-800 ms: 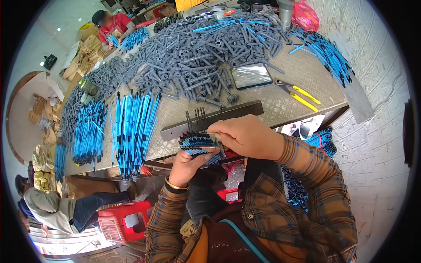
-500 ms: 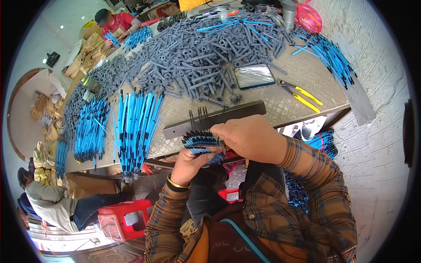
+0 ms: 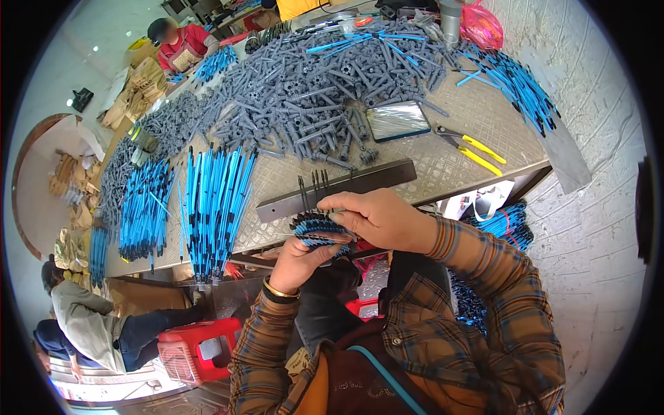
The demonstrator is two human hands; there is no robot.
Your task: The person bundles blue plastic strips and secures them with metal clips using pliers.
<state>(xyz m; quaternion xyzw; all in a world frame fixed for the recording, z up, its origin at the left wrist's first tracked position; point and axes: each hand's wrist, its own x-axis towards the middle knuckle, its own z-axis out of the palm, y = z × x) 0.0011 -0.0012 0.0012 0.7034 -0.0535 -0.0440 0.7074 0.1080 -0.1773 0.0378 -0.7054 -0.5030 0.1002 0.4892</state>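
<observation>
Near the table's front edge my left hand (image 3: 299,263) is wrapped round a bundle of blue sticks with black ends (image 3: 315,225). Several thin dark pieces (image 3: 315,185) stand up out of the bundle's top, higher than the rest. My right hand (image 3: 379,220) is over the bundle's right side, thumb and forefinger pinched together at the black ends. Whatever lies between those fingertips is too small to make out. Just beyond both hands lies a dark metal bar (image 3: 373,178) with a hole near its left end.
A big heap of grey plastic parts (image 3: 297,90) covers the table's middle. Blue stick bundles (image 3: 214,207) lie left, others (image 3: 515,86) far right. A box of clear, shiny strips (image 3: 398,121) sits beside yellow-handled pliers (image 3: 477,152). Co-workers sit across the table and at left.
My right hand has shifted slightly left over the bundle's top, thumb now bent in beneath the forefinger. My left hand keeps its hold. The co-worker across the table has moved their hands.
</observation>
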